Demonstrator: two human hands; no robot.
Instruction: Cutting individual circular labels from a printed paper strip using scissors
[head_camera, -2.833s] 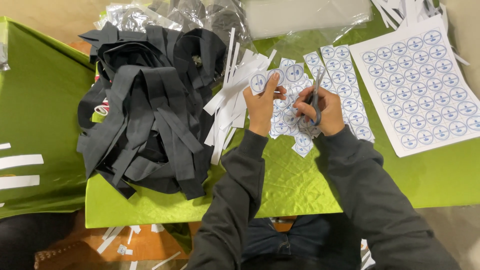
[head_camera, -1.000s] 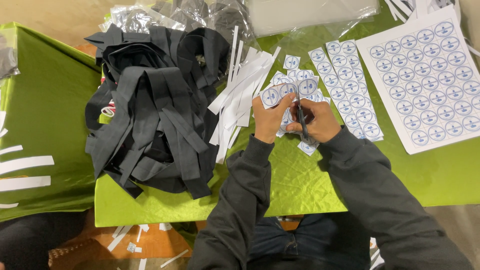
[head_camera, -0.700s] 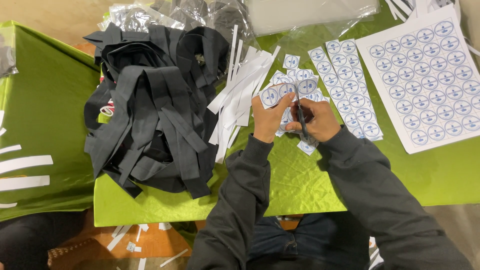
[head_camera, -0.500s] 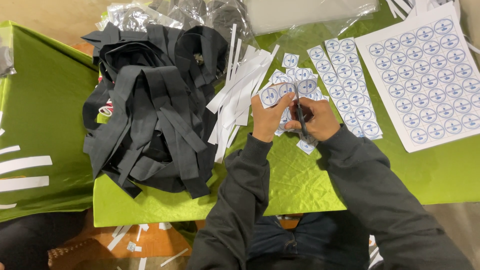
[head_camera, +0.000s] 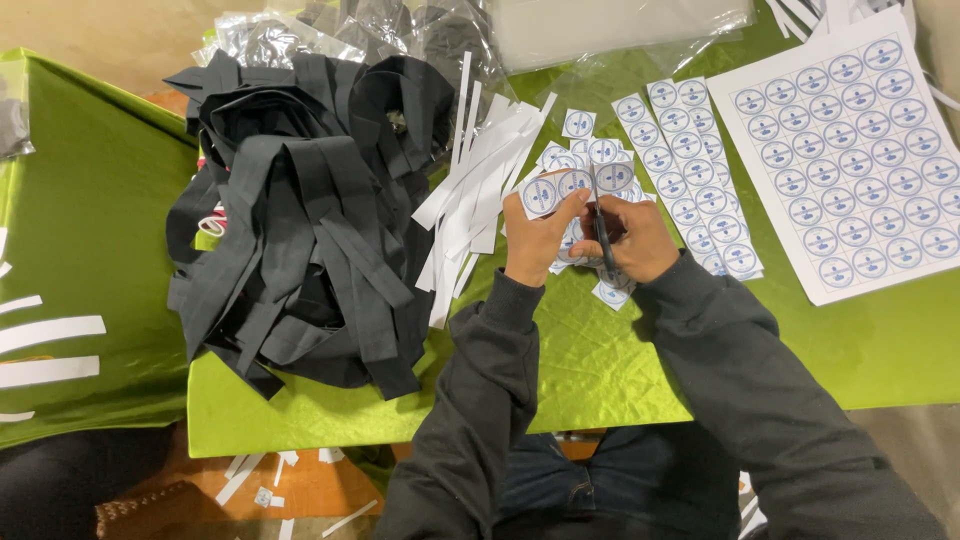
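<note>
The left hand (head_camera: 535, 245) pinches a short strip of round labels (head_camera: 557, 190) — its grip clamped on the paper — mid-bench (head_camera: 600, 370). The right hand (head_camera: 635, 240) is closed on dark scissors (head_camera: 603, 235), just beside loose cut labels (head_camera: 600, 155).

White blue-circled stickers (head_camera: 850, 150), green tablecloth (head_camera: 590, 360)

glossy green cloth (head_camera: 600, 370), paper labels (head_camera: 850, 150)

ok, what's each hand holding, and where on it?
Left hand pinches a short label strip at its lower edge. Right hand grips dark scissors by the handles, blades pointing at the strip.
</note>
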